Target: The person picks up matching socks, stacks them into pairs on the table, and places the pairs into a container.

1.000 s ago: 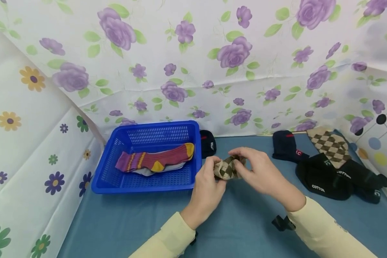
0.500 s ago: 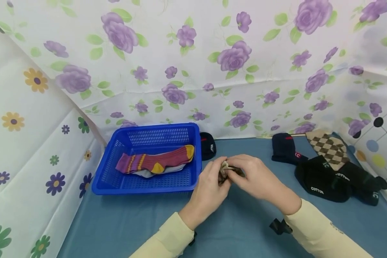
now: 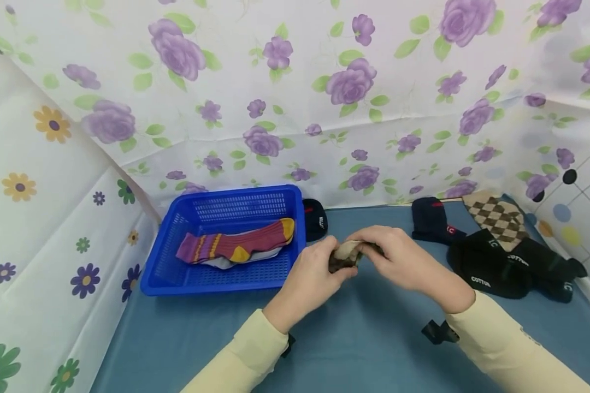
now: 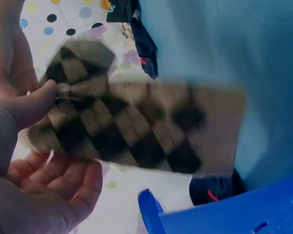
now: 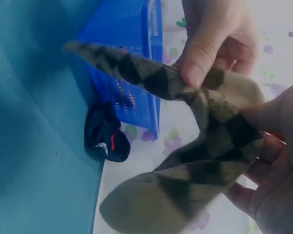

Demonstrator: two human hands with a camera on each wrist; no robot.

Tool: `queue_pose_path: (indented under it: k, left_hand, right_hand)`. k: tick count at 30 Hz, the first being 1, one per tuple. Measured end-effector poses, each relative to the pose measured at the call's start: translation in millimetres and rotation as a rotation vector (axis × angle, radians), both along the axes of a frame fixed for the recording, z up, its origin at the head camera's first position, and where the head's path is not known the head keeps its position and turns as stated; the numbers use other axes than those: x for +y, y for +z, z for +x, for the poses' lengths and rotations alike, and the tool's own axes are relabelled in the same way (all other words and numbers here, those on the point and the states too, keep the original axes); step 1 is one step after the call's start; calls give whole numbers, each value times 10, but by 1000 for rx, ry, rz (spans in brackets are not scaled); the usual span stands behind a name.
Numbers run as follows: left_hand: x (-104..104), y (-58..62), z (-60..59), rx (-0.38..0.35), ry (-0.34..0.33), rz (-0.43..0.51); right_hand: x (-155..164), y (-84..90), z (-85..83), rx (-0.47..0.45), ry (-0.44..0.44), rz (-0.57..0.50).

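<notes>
Two bare hands, the left hand (image 3: 311,273) and the right hand (image 3: 403,261), emerge from long pale-yellow sleeves (image 3: 241,357) with ribbed cuffs; a small black strap-mounted device (image 3: 436,332) sits under the right wrist, another black piece (image 3: 287,346) under the left; faint lettering marks the right sleeve near the forearm.

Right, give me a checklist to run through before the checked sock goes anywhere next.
1. Left hand grips the checked sock: ok.
2. Right hand pinches the same sock: ok.
3. Sock lifted off the blue cloth: cannot tell.
4. Blue basket has room beside the striped sock: ok.
5. Matching checked sock in view at the right: ok.
6. Sock folded neatly: cannot tell, blurred.
</notes>
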State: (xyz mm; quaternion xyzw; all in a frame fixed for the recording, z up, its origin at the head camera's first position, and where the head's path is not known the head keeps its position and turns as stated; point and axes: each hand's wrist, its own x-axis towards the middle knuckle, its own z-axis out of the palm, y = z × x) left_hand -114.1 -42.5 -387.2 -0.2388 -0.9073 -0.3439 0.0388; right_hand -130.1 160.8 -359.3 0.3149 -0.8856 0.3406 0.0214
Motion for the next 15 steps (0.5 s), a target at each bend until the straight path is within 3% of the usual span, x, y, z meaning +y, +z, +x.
queue_pose_path:
  k: [6, 11, 15]
  left_hand:
    - [-70, 12, -85, -97, -62, -29]
    - [-131, 44, -135, -94, -32, -14]
    - [-169, 45, -120, -159, -18, 33]
  right_hand:
    - [133, 21, -56, 46, -29, 28]
    - [237, 40, -128, 88, -60, 38]
    - [315, -1, -148, 67, -118, 33]
